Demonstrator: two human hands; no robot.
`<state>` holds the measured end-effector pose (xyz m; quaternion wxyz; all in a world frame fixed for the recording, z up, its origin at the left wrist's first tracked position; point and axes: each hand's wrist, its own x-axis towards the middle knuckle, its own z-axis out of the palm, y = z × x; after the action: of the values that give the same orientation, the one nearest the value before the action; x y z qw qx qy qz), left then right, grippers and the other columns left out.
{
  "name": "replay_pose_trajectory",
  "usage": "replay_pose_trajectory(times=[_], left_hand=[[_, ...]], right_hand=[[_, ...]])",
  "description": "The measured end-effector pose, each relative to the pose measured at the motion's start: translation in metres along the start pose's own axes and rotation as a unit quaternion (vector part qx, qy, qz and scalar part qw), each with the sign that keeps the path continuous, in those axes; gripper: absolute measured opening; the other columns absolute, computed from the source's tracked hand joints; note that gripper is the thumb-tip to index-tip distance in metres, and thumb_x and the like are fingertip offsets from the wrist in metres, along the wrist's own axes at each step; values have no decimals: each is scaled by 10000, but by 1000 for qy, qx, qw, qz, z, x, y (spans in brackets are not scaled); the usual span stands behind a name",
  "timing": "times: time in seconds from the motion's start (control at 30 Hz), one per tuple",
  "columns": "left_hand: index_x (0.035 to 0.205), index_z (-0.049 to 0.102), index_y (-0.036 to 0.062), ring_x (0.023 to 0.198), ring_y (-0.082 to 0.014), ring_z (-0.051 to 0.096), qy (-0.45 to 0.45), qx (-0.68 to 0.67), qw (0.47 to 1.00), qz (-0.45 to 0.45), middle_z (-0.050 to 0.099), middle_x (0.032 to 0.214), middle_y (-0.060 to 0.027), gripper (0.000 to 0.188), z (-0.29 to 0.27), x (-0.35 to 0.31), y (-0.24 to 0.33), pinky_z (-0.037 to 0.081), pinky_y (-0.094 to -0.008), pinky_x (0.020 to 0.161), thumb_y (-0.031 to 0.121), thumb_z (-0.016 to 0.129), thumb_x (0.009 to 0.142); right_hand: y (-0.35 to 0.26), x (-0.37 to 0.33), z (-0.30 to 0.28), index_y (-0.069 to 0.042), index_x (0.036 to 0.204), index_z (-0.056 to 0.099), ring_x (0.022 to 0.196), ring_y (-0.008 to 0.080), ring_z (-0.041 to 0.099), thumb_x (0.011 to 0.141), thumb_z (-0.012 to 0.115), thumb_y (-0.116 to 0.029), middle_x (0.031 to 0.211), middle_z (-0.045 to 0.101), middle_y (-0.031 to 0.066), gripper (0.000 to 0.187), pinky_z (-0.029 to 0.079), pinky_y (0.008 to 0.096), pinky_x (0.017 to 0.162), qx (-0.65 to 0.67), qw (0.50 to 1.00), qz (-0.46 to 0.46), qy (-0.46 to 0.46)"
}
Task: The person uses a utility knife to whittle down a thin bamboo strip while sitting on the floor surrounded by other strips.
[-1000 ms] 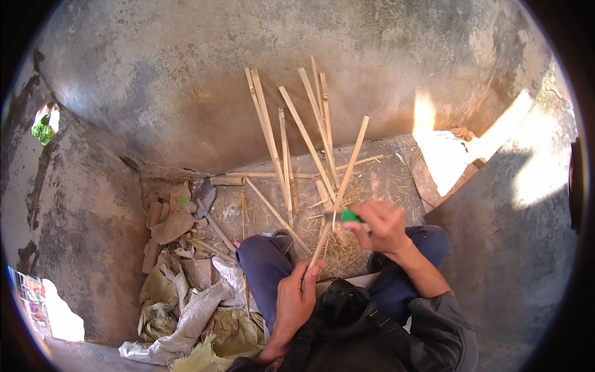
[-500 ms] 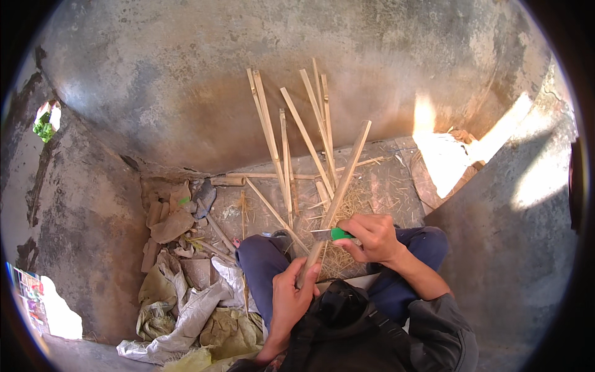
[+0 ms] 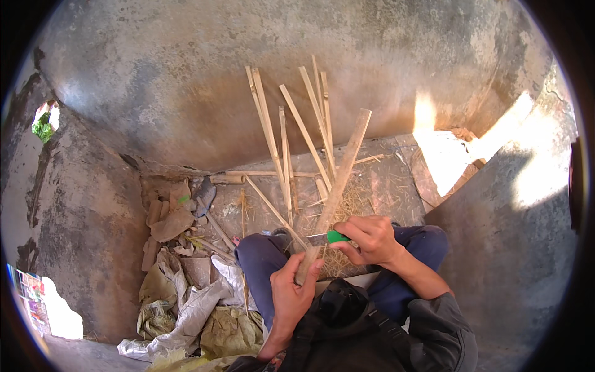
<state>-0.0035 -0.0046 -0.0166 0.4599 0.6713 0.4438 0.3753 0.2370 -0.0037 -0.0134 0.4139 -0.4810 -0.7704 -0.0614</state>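
Note:
My left hand (image 3: 294,289) is closed round the near end of a long bamboo strip (image 3: 344,170), which slants up and away to the right with its broad side showing. In my right hand (image 3: 370,240) is a knife (image 3: 338,236) with a green handle. Its thin blade points left and lies across the strip just beyond my left fingers; whether the edge bites into it I cannot tell. Pale shavings (image 3: 339,263) lie on the floor beneath my hands.
Several bamboo strips (image 3: 302,124) lean on the concrete wall (image 3: 186,93) ahead. Crumpled sacks (image 3: 186,322) lie at the left beside broken pieces and debris (image 3: 170,224). A low wall (image 3: 508,248) stands to the right. A bamboo piece (image 3: 227,179) lies along the wall's foot.
The bamboo strip has turned in my left hand, so its broader side now faces up and its far end sits slightly higher. The knife has shifted slightly left.

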Motion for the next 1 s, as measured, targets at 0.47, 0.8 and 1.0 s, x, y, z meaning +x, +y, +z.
replay_pose_trajectory(times=[0.47,0.8,1.0], left_hand=[[1183,760,-48,743,-20,619,-24,2,1000,-13,765,879,-17,188,-3,-22,-6,476,-213,638,91,786,1059],[1199,763,-37,614,-18,569,5,-22,1000,-6,752,861,-3,218,-1,-5,-4,425,-221,509,100,815,1037],[1208,760,-48,767,-23,624,14,6,1000,20,780,935,-23,227,0,-3,-2,500,-217,657,92,814,1037]], right_hand=[[51,7,-57,-26,1030,757,654,265,741,1031,796,-236,837,752,108,214,572,351,580,-62,974,157,153],[-6,-2,-3,-123,1027,751,592,239,676,958,837,-366,760,639,31,267,546,366,542,33,999,-25,-17],[-8,-5,2,-111,1030,757,598,233,683,941,851,-367,749,632,28,287,535,365,532,27,1000,-10,-3]])
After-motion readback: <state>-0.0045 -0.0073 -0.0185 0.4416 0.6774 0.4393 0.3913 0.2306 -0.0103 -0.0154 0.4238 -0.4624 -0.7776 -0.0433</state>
